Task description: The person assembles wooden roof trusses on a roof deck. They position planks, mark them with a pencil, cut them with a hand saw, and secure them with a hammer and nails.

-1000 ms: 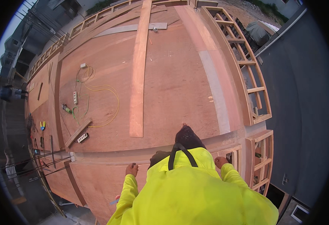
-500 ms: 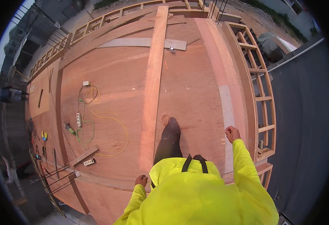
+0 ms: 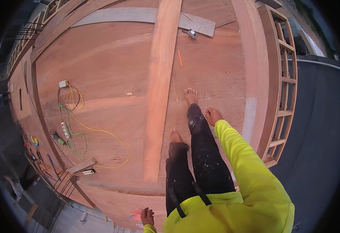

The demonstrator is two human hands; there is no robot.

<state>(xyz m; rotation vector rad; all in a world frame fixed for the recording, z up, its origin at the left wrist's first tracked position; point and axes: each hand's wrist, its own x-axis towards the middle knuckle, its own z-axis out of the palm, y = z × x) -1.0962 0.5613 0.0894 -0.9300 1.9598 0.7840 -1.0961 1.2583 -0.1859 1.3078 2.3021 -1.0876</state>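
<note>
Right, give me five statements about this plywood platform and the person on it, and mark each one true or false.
1. The right hand is right of the long board in the picture. True.
2. The orange stick lies left of the long board. False: the orange stick lies to its right.
3. The long board lies across the grey strip. True.
4. The feet are shod. False: the feet are bare.
5. The left hand is nearer the picture's lower edge than the right hand. True.

Both hands (image 3: 213,116) hang well apart above reddish-brown plywood (image 3: 209,70).
</note>
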